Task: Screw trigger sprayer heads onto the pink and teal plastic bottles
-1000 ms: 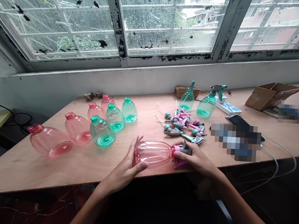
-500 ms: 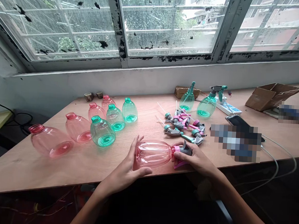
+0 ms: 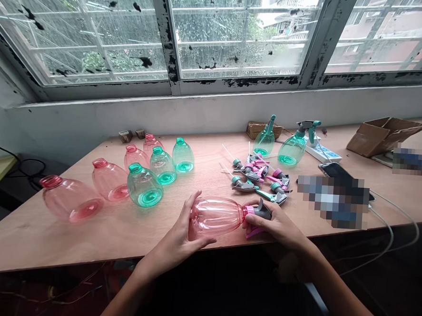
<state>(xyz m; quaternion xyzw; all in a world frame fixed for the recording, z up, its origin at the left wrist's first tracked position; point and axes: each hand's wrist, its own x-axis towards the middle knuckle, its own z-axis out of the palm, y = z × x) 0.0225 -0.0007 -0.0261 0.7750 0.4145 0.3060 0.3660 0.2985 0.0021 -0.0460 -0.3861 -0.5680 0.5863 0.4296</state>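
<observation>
On the light-brown wooden worktop (image 3: 30, 242) stand four open, rounded, clear pink plastic bottles (image 3: 108, 181), three green ones (image 3: 145, 185) and two green trigger sprayers (image 3: 290, 151); at the near edge, my spread left hand (image 3: 179, 236) touches the base of one sideways pink bottle (image 3: 218, 216), my right hand (image 3: 278, 224) grasping its pink-and-grey spray head (image 3: 263, 211)

Left thumb (image 3: 202, 243) lower, straighter

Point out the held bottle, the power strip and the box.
Held bottle (image 3: 217, 217), head view: middle of its pink body.
Power strip (image 3: 329, 154), head view: its top face.
Box (image 3: 369, 137), head view: its near cardboard wall.
</observation>
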